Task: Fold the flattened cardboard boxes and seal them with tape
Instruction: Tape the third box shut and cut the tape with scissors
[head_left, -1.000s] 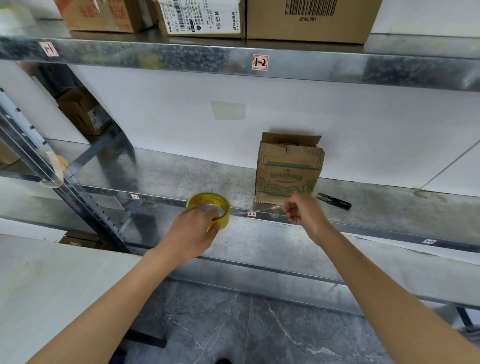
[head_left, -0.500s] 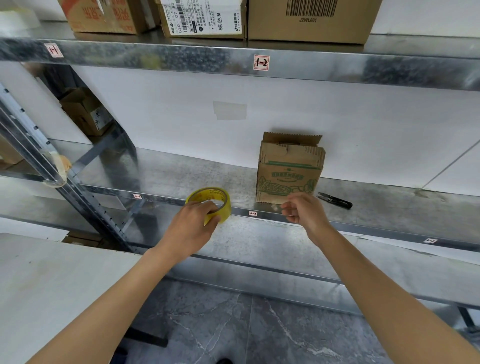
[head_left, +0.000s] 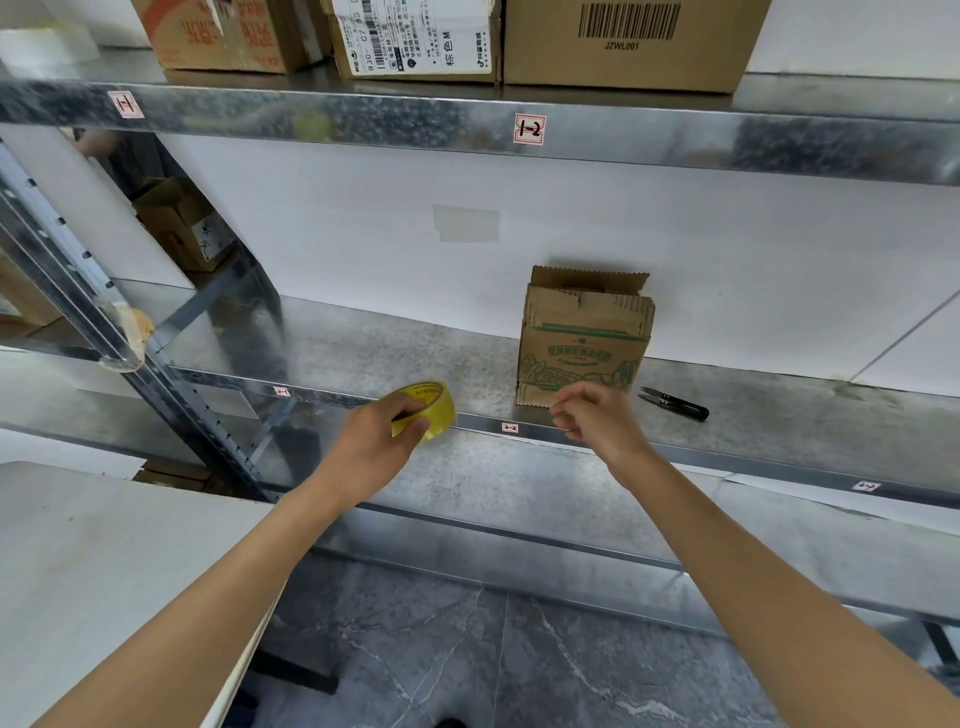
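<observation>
A small cardboard box (head_left: 584, 345) with green print stands upright on the middle metal shelf (head_left: 363, 358), its top flaps open. My left hand (head_left: 371, 441) grips a yellow tape roll (head_left: 434, 408) at the shelf's front edge, left of the box. My right hand (head_left: 592, 421) is just in front of the box's lower edge, thumb and fingertips pinched together on the clear tape end. The strip between hand and roll is barely visible.
Black snips (head_left: 675, 404) lie on the shelf right of the box. Larger cartons (head_left: 623, 47) sit on the upper shelf (head_left: 311, 117). A slanted shelf post (head_left: 104, 332) stands at left, with a white tabletop (head_left: 104, 561) below it. Grey stone floor (head_left: 467, 665) lies beneath.
The roll has tilted in my left hand so more of its side shows. My right hand has shifted slightly left, closer to the box front.
</observation>
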